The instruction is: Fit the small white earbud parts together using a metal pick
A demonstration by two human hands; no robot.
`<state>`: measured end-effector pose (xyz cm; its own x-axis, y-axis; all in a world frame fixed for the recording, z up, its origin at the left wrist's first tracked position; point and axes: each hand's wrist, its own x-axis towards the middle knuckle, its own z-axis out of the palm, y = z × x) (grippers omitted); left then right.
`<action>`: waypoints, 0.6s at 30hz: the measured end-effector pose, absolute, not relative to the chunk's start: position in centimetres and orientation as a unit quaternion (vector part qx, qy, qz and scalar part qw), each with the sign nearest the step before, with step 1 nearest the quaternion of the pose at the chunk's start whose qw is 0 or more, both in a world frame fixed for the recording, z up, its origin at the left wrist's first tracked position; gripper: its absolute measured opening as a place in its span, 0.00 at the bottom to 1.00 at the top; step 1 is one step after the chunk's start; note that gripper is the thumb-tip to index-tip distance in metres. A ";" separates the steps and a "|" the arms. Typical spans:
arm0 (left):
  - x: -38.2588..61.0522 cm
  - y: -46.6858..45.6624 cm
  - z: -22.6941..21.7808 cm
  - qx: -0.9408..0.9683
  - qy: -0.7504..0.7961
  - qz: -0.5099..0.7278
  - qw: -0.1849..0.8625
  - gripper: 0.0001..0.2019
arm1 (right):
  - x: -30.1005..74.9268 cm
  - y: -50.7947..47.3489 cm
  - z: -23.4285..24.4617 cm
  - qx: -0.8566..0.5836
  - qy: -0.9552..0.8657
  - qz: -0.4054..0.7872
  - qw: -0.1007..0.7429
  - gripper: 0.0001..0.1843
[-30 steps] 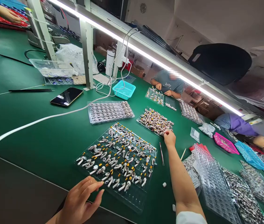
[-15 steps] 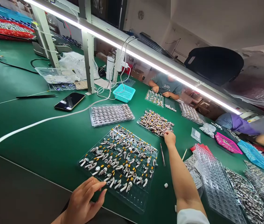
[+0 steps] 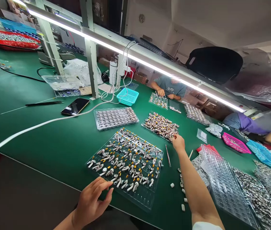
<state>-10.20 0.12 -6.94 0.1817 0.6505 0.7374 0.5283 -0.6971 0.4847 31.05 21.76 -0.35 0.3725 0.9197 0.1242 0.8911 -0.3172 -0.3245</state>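
Observation:
My left hand (image 3: 94, 198) hovers at the near left edge of a clear plastic tray (image 3: 143, 199), thumb and forefinger apart with nothing seen between them. White earphone shells (image 3: 118, 182) with orange tabs lie in rows across that tray. Farther out, my right hand (image 3: 178, 142) is closed at the near right corner of a second tray (image 3: 155, 132), heaped with loose earphone parts (image 3: 160, 123). Its fingertips face away, so whatever they pinch is hidden. A pair of metal tweezers (image 3: 168, 156) lies between the two trays and my right forearm.
Left of the heap sits a tray of small parts (image 3: 116, 118). A turquoise basket (image 3: 127, 96), a phone (image 3: 75, 106) and a white cable (image 3: 54, 120) lie beyond. Stacked clear trays (image 3: 224, 182) and small white pieces (image 3: 182, 207) flank my right arm. A co-worker (image 3: 170, 86) sits across.
The camera view has shifted slightly, so the bench things appear a little displaced. My right hand stays at the heaped tray's corner; more white pieces show beside my forearm. My left hand keeps its pose.

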 end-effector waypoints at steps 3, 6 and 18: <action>-10.2 0.1 -6.9 0.764 0.381 0.517 0.069 0.13 | 30.2 19.1 0.4 -0.780 -0.594 0.047 0.191 0.13; -10.1 0.1 -7.0 0.760 0.384 0.519 0.076 0.12 | 28.4 15.0 0.8 -0.737 -0.640 0.066 0.205 0.13; -9.9 0.0 -6.6 0.759 0.378 0.524 0.080 0.12 | 23.1 0.7 -0.4 -0.652 -0.707 0.158 0.223 0.21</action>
